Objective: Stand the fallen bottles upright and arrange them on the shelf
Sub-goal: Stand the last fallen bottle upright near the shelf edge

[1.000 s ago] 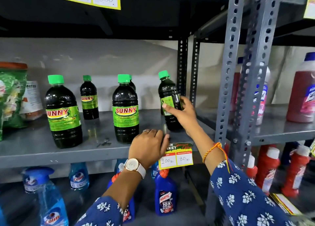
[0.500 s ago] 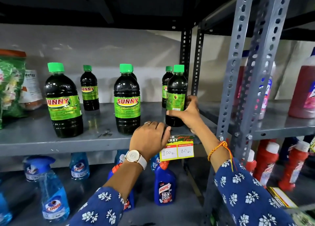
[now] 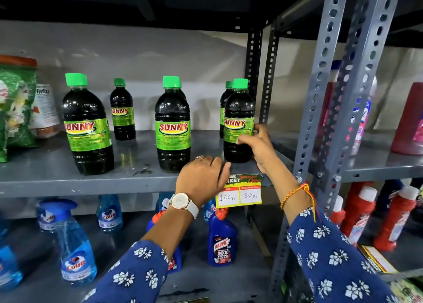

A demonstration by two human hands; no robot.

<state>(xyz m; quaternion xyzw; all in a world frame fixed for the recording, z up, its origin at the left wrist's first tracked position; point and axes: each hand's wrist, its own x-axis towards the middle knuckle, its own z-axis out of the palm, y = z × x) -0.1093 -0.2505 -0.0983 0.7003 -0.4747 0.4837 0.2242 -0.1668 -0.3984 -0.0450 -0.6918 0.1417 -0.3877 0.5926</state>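
Observation:
Several dark Sunny bottles with green caps stand upright on the grey metal shelf (image 3: 57,177). My right hand (image 3: 258,146) grips the lower part of the rightmost front bottle (image 3: 238,119), which stands upright near the shelf's right end with its label facing me. Directly behind it stands another small bottle (image 3: 225,101), mostly hidden. My left hand (image 3: 201,179) rests on the shelf's front edge, fingers curled over it, holding no bottle. The middle front bottle (image 3: 172,124), the left front bottle (image 3: 88,126) and a small back bottle (image 3: 122,112) stand apart from both hands.
Slotted grey uprights (image 3: 320,96) rise just right of the held bottle. A yellow price tag (image 3: 239,195) hangs from the shelf edge. Green packets (image 3: 16,106) fill the shelf's left end. Blue spray bottles (image 3: 75,252) and Harpic bottles (image 3: 220,241) stand on the lower shelf; red bottles (image 3: 359,213) sit lower right.
My right hand brought the tilted bottle upright and set it on the shelf in front of the back bottle, then turned its label to the front. My left hand stayed on the shelf edge.

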